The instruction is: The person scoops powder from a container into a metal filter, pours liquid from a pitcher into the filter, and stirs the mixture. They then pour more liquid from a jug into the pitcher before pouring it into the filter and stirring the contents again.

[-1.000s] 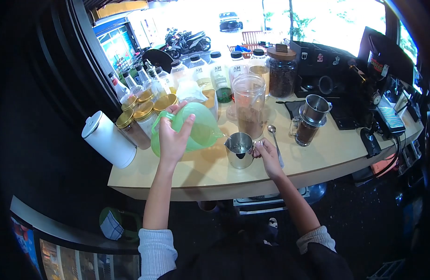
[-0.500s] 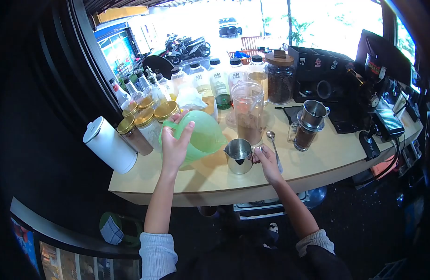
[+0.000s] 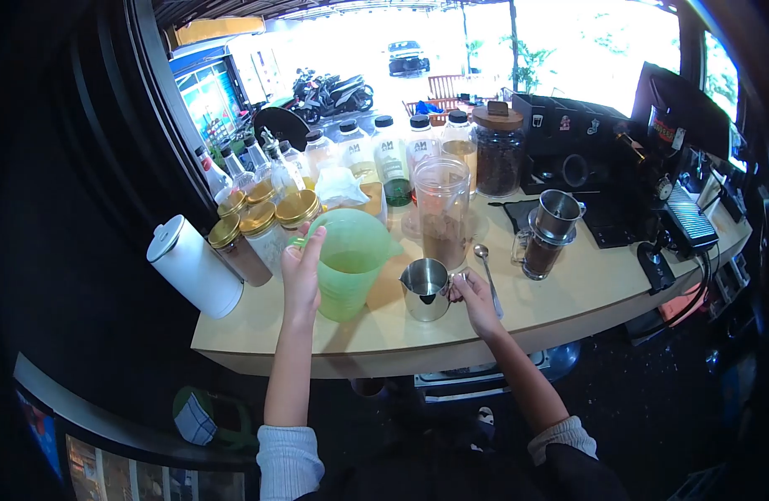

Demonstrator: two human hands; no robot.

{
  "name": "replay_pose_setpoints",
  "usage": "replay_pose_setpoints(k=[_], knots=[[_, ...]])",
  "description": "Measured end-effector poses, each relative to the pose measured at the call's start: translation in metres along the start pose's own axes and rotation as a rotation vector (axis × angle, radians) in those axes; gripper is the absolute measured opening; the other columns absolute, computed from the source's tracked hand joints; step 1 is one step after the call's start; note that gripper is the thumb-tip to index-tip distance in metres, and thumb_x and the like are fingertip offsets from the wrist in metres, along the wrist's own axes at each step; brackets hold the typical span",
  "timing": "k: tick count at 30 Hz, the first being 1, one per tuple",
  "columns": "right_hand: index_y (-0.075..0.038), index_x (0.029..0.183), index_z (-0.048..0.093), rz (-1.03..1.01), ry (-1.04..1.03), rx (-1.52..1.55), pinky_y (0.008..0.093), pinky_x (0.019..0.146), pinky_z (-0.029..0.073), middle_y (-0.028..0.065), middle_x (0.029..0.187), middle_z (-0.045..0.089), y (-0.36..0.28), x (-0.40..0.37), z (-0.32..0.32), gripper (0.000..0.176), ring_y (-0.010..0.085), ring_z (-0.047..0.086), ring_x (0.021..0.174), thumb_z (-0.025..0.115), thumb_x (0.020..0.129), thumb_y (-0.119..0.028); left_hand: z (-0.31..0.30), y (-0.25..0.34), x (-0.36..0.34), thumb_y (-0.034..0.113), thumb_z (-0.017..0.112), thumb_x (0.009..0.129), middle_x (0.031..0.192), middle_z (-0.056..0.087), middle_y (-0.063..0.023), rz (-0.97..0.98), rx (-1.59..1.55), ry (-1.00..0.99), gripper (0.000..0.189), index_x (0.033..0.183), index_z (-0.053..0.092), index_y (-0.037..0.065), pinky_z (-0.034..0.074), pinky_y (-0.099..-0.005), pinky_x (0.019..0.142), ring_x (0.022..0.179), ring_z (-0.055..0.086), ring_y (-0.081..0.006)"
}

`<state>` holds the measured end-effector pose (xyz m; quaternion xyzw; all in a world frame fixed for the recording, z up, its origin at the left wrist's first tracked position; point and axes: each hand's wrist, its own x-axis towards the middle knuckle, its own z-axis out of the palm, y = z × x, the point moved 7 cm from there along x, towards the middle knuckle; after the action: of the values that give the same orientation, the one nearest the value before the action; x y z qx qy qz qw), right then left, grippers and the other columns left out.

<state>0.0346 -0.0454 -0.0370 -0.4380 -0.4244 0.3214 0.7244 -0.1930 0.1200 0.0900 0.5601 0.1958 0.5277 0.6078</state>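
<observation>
My left hand (image 3: 302, 272) is closed round the handle of a translucent green plastic pitcher (image 3: 344, 288), which stands nearly upright over the wooden counter with liquid showing inside. The fingers of my right hand (image 3: 475, 302) grip the handle of a small steel milk jug (image 3: 426, 291) near the counter's front edge. The pitcher's spout points toward the jug, and no stream shows between them. Just behind the jug is a tall clear container (image 3: 441, 219) with brown contents in its lower part. A long-handled spoon (image 3: 489, 280) lies right of my right hand.
A metal drip filter (image 3: 560, 214) sits on a glass mug (image 3: 541, 255) at the right, before a black espresso machine (image 3: 572, 159). Gold-lidded jars (image 3: 256, 235) and a white canister (image 3: 194, 265) stand at the left. Bottles (image 3: 391, 171) and a coffee bean jar (image 3: 498, 159) line the back.
The green pitcher has swung from a tilt toward the jug to nearly upright, and my left hand has turned and lowered with it. My right hand still holds the milk jug.
</observation>
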Motion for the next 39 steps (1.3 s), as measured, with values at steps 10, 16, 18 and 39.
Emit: replay_pose_setpoints(k=[10, 16, 18, 39], knots=[[-0.005, 0.088, 0.055, -0.001, -0.002, 0.001, 0.0215, 0.067, 0.043, 0.0025, 0.080, 0.062, 0.004, 0.001, 0.000, 0.022, 0.0076, 0.056, 0.072, 0.049, 0.099, -0.022, -0.028, -0.003, 0.007, 0.035, 0.053, 0.097, 0.114, 0.063, -0.0100, -0.092, -0.038, 0.061, 0.045, 0.120, 0.054, -0.003, 0.049, -0.0315, 0.088, 0.101, 0.062, -0.0159], [-0.004, 0.088, 0.055, 0.004, 0.009, 0.004, 0.0217, 0.065, 0.042, 0.0019, 0.079, 0.061, 0.007, 0.003, -0.002, 0.021, 0.0073, 0.055, 0.071, 0.051, 0.098, -0.022, -0.034, -0.022, 0.004, 0.040, 0.047, 0.098, 0.124, 0.057, -0.0119, -0.084, -0.191, 0.107, 0.049, 0.125, 0.052, -0.001, 0.043, -0.0348, 0.097, 0.113, 0.055, -0.0182], [-0.004, 0.089, 0.056, 0.001, 0.018, -0.003, 0.0217, 0.065, 0.042, 0.0018, 0.079, 0.061, 0.006, 0.002, -0.003, 0.021, 0.0070, 0.054, 0.070, 0.051, 0.098, -0.022, -0.032, -0.029, 0.000, 0.041, 0.046, 0.099, 0.128, 0.054, -0.0129, -0.064, -0.221, 0.081, 0.050, 0.127, 0.050, -0.001, 0.041, -0.0353, 0.100, 0.118, 0.052, -0.0184], [-0.008, 0.081, 0.049, 0.063, 0.045, 0.154, 0.0237, 0.069, 0.041, -0.0023, 0.071, 0.051, -0.018, -0.019, -0.016, 0.019, 0.0083, 0.053, 0.071, 0.054, 0.097, -0.017, 0.047, -0.044, -0.093, -0.003, 0.055, 0.087, 0.103, 0.056, -0.0113, 0.418, 0.200, -0.063, 0.045, 0.127, 0.036, 0.002, 0.043, -0.0330, 0.090, 0.097, 0.056, -0.0182]])
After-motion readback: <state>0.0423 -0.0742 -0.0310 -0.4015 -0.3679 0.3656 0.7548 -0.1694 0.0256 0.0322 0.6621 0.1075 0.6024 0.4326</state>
